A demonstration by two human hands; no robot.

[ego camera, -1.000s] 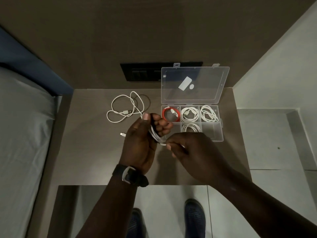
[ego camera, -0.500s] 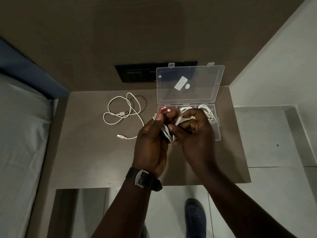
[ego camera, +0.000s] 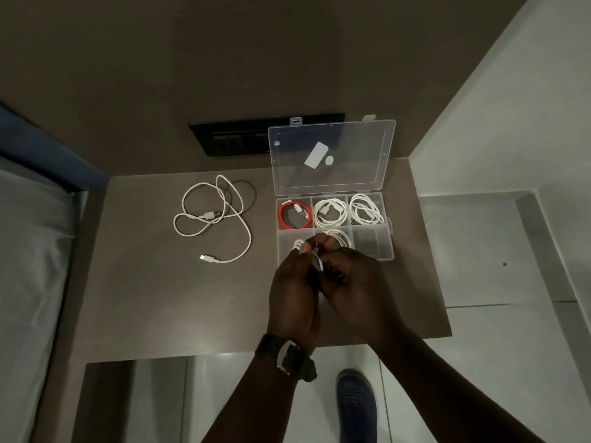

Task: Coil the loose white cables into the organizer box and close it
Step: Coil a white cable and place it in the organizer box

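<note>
A clear organizer box [ego camera: 388,233] lies on the brown table, its lid [ego camera: 331,155] standing open. The back row holds a red cable [ego camera: 282,216] and two white coils [ego camera: 329,212]; another white coil [ego camera: 340,237] sits in the front middle compartment. My left hand [ego camera: 292,289] and my right hand [ego camera: 355,282] are pressed together at the box's front left compartment, both closed on a coiled white cable [ego camera: 316,260]. A small loop of it pokes out above my left fingers. One loose white cable [ego camera: 213,219] lies spread on the table left of the box.
The table [ego camera: 144,298] ends at a bed [ego camera: 28,266] on the left and a drop to tiled floor on the right and front. A black switch panel [ego camera: 230,135] is on the wall behind. My blue shoe [ego camera: 355,404] is below.
Both hands moved together with the coiled cable down to the box's front left compartment. The cable's trailing end left the table; the coil is now bunched inside my fingers.
</note>
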